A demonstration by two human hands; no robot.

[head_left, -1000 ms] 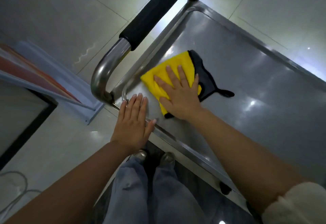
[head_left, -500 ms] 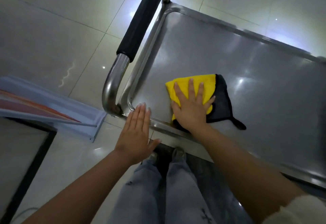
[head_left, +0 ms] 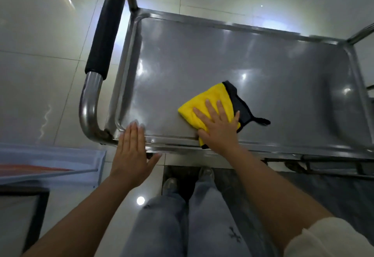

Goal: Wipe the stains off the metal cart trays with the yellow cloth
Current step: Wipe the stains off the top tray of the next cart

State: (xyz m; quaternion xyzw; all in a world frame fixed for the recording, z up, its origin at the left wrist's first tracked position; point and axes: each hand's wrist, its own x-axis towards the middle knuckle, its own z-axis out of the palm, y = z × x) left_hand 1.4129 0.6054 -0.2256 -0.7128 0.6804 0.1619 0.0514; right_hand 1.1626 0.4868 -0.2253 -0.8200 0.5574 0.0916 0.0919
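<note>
The soft, light yellow cloth (head_left: 210, 103) slides under the flat, unclenched right hand (head_left: 219, 127) near the tray (head_left: 202, 58) front edge; left hand (head_left: 131, 153) rests open on the rim, grasping nothing.

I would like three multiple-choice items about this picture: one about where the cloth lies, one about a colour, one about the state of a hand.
1. Where on the top tray does the yellow cloth lie?
A. near the edge closest to the person
B. in the far corner by the handle
C. on the floor beside the cart

2. What colour is the grip on the cart handle?
A. red
B. black
C. white

3. How is the right hand placed?
A. it hangs in the air, away from the cloth
B. it is curled into a fist around the cloth
C. it lies flat on the cloth with straight fingers

Answers:
1. A, the cloth reaches the near rim of the tray.
2. B, a black sleeve covers the bar above the bare metal bend.
3. C, the palm and spread fingers press down on the yellow side.
</note>
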